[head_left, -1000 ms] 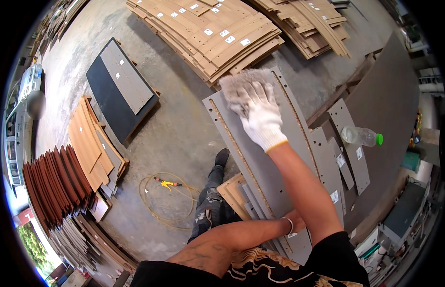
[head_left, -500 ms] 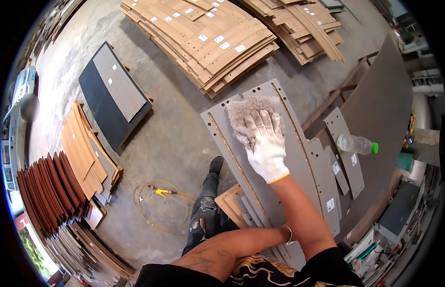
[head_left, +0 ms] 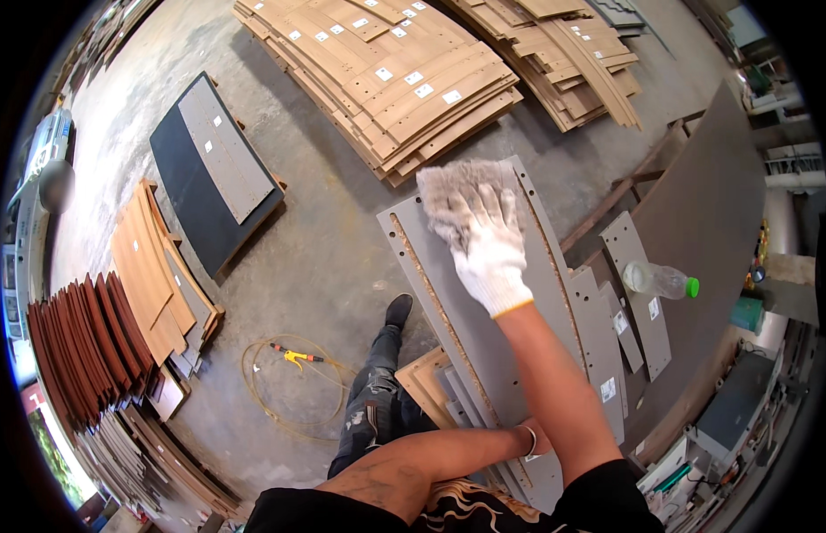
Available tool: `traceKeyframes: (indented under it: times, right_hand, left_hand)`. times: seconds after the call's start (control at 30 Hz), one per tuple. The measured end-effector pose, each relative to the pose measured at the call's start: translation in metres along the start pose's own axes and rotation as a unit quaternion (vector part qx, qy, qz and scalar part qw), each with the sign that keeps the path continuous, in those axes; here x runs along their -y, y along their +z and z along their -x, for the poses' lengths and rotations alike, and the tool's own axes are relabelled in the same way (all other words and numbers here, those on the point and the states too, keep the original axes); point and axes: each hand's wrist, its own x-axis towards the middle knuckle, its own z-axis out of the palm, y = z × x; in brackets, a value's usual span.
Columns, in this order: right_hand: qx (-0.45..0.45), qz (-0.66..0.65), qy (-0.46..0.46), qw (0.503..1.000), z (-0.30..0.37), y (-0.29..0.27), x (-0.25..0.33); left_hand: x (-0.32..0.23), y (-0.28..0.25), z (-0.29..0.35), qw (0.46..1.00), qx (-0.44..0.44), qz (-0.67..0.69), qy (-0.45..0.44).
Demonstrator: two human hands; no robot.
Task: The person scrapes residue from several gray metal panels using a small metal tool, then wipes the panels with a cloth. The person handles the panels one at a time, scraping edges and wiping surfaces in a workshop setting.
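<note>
My right hand (head_left: pixel 487 235), in a white knit glove, presses a fluffy grey-beige cloth (head_left: pixel 437 189) against a long grey panel (head_left: pixel 484 311). Its fingers are bent over the cloth. The cloth covers part of the panel's far edge. Two brown grooves run along the panel, and small dark holes show near its edges. My left arm crosses under the right forearm, with a light band at the wrist. Only the edge of my left hand (head_left: pixel 541 435) shows there, by the panel's near part; its fingers are hidden.
More grey panels, a labelled strip and a clear bottle (head_left: pixel 657 280) with a green cap lie to the right on a large brown board (head_left: pixel 706 195). Stacks of wood-coloured panels (head_left: pixel 386 71) stand ahead. A yellow air gun (head_left: pixel 299 357) with a coiled hose lies on the floor at left.
My right hand has slid the cloth a little farther along the panel, onto its far edge. My left hand stays behind the right forearm.
</note>
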Motion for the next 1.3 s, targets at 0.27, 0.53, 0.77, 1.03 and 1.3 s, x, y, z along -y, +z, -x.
traceKeyframes:
  times: [0.27, 0.53, 0.77, 1.03, 1.3]
  right_hand:
    - [0.04, -0.009, -0.067, 0.997, 0.021, -0.003, -0.004]
    - [0.007, -0.025, -0.02, 0.999, 0.034, -0.007, 0.004]
    - [0.101, -0.083, -0.103, 0.986, 0.173, -0.028, 0.033]
    - [-0.023, -0.052, -0.138, 0.989, 0.002, 0.007, 0.061]
    - [0.045, -0.087, -0.147, 0.984, 0.082, -0.002, 0.065]
  left_hand:
    - [0.011, -0.001, 0.002, 0.995, -0.015, -0.072, 0.071]
    - [0.022, -0.02, -0.007, 0.992, 0.074, 0.065, 0.074]
    - [0.066, 0.054, -0.037, 0.839, -0.255, -0.401, 0.266]
    - [-0.006, -0.014, 0.013, 0.971, 0.068, -0.214, 0.087]
    - [0.021, 0.015, -0.01, 0.994, -0.058, 0.014, 0.095]
